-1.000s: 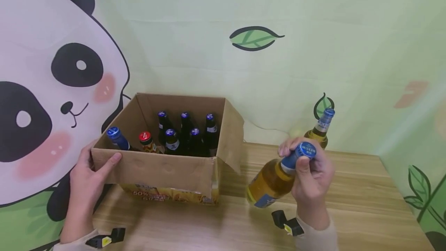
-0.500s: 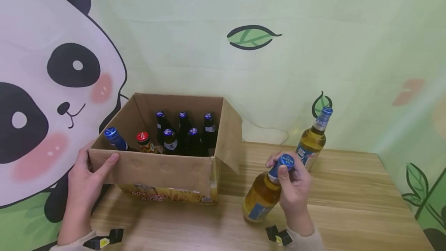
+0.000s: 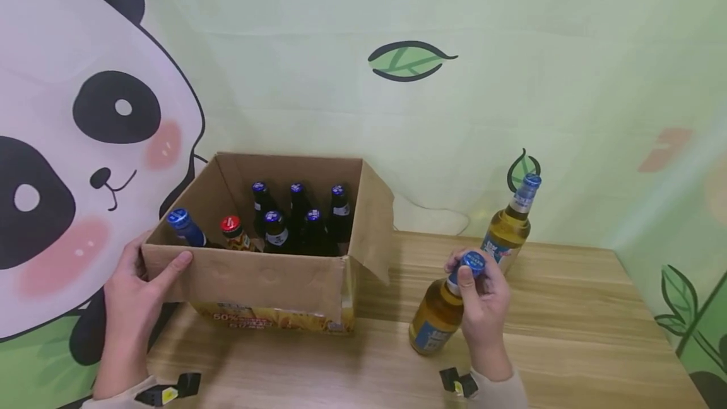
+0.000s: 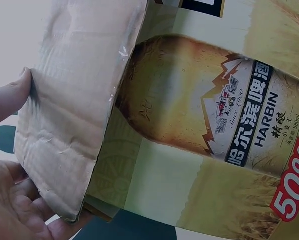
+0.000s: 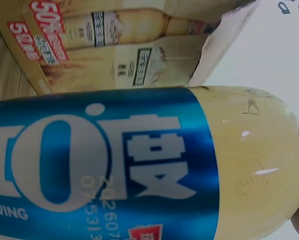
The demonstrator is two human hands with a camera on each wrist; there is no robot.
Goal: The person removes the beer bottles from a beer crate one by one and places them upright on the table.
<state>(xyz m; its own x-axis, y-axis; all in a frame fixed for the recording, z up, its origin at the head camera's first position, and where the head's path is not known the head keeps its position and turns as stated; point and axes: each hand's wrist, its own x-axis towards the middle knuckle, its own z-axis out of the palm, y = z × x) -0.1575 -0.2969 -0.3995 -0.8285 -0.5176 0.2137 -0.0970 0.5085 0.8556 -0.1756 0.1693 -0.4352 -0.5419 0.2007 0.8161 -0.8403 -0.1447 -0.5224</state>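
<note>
My right hand (image 3: 485,308) grips a beer bottle (image 3: 440,314) by its neck, thumb up near the blue cap. The bottle leans slightly, its base low over the table right of the cardboard box (image 3: 250,276). In the right wrist view the bottle's blue label (image 5: 99,155) fills much of the frame. At the box's front left corner, my left hand (image 3: 133,295) holds the folded-down flap (image 4: 79,100), thumb on one side and fingers on the other. Inside stand several dark bottles (image 3: 276,232) with blue caps, a red-capped bottle (image 3: 234,231) and a blue-necked bottle (image 3: 186,227).
Behind my right hand a second blue-capped beer bottle (image 3: 508,229) stands on the wooden table (image 3: 568,320). The box's right flap (image 3: 373,226) sticks outward. A backdrop (image 3: 295,81) with a panda and leaves hangs behind the table.
My right hand has brought the bottle down and toward me, and it now leans less. The bottle behind has come into fuller view. My left hand stays on the box.
</note>
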